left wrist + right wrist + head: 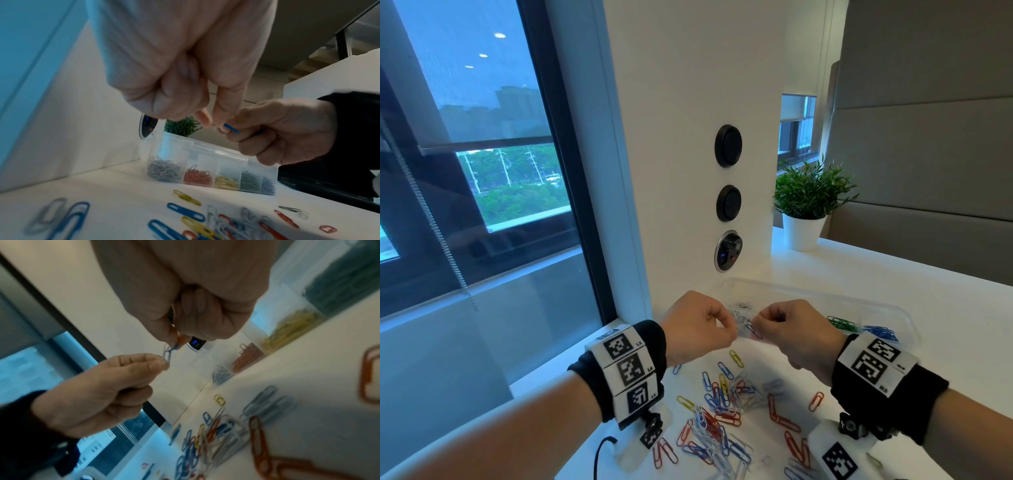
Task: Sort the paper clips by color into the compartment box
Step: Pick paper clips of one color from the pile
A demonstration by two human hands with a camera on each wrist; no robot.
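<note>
Both hands are raised above the white table (893,281). My left hand (731,329) pinches a white paper clip (167,353) between thumb and forefinger. My right hand (756,320) pinches a blue paper clip (754,331) that is hooked through the white one. In the left wrist view the blue paper clip (231,128) juts from the right hand's fingertips. Behind the hands stands the clear compartment box (825,294). The compartment box (205,149) holds grey, red, yellow, green and blue clips in separate sections. A loose pile of mixed clips (722,411) lies below the hands.
A white pillar with round sockets (727,250) rises just behind the box. A potted plant (804,205) stands at the back right. The window and the table's left edge (571,356) lie to the left. Stray red clips (784,418) lie right of the pile.
</note>
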